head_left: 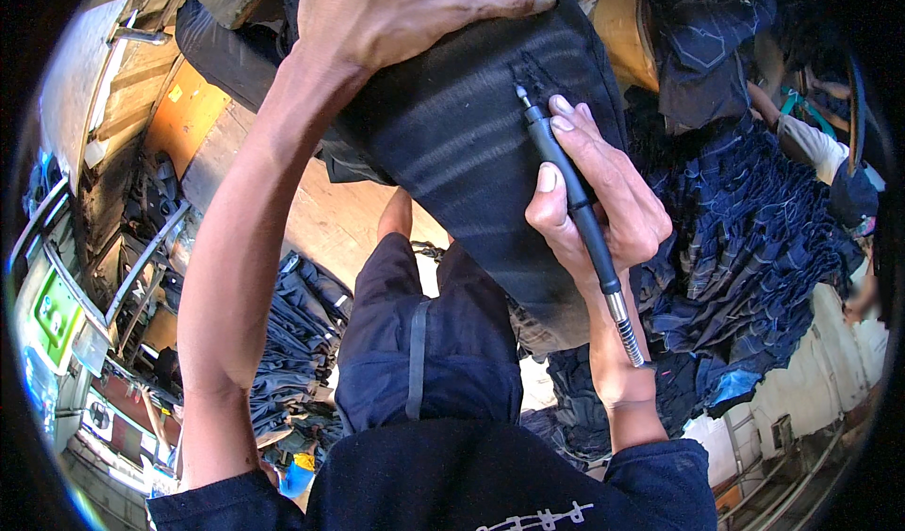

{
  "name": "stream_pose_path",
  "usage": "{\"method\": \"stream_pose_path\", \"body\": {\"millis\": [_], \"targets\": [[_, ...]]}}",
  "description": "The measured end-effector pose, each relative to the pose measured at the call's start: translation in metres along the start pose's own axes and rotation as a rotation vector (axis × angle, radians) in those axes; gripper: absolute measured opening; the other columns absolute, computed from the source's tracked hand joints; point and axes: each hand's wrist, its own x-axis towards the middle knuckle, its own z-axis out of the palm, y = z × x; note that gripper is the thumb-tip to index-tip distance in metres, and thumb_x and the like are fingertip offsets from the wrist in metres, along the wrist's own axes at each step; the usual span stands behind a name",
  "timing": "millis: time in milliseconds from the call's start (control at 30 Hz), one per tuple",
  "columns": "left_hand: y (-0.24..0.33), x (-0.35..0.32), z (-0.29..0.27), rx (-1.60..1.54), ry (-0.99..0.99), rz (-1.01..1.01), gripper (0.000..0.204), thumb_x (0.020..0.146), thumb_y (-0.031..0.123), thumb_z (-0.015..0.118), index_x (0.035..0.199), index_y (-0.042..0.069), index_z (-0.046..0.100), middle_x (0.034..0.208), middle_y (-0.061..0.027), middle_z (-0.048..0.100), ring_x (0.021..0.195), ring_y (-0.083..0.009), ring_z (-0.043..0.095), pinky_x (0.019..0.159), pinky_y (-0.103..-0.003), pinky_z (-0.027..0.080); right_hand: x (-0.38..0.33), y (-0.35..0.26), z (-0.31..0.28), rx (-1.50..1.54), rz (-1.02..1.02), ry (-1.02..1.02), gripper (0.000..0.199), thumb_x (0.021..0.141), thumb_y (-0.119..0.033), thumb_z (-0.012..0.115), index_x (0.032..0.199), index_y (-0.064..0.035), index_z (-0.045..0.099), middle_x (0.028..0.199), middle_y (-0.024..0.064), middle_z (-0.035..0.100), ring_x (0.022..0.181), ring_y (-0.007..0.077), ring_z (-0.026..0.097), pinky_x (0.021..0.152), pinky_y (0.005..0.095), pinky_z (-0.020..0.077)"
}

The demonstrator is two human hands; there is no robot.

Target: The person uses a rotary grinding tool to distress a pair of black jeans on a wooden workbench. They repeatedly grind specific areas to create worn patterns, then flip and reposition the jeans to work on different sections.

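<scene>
Gripping the probably light pen-shaped tool (586, 220) sensibly mid-barrel, the right hand (617, 187) sits below the upper-centre left hand (386, 8), whose hold on soft-looking cloth (452, 126) is unclear.

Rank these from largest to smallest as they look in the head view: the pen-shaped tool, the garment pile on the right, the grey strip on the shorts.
1. Pile
2. Tool
3. Strip
</scene>
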Motion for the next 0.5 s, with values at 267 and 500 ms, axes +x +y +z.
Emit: {"method": "stream_pose_path", "body": {"millis": [267,500], "targets": [[-0.004,0.0,0.003,-0.002,-0.043,-0.027,0.068,0.075,0.063,0.09,0.115,0.011,0.075,0.124,-0.0089,0.072,0.128,-0.0297,0.059,0.115,-0.048,0.044,-0.012,0.003,-0.004,0.043,0.015,0.05,0.03,0.087,-0.01,0.077,0.112,0.0063,0.078,0.106,0.0245,0.081,0.105,0.0367,0.08,0.1,0.0482,0.0636],[0.002,-0.001,-0.015,-0.005,0.06,0.073,0.094,0.077,0.073,0.083,0.144,0.01,0.064,0.152,-0.0147,0.055,0.145,-0.0369,0.045,0.125,-0.055,0.033,-0.09,-0.033,-0.052,0.023,0.252,0.085,0.034,0.097,-0.016,0.069,0.123,0.0072,0.073,0.118,0.0253,0.079,0.117,0.0401,0.077,0.105,0.0466,0.0597]]}}
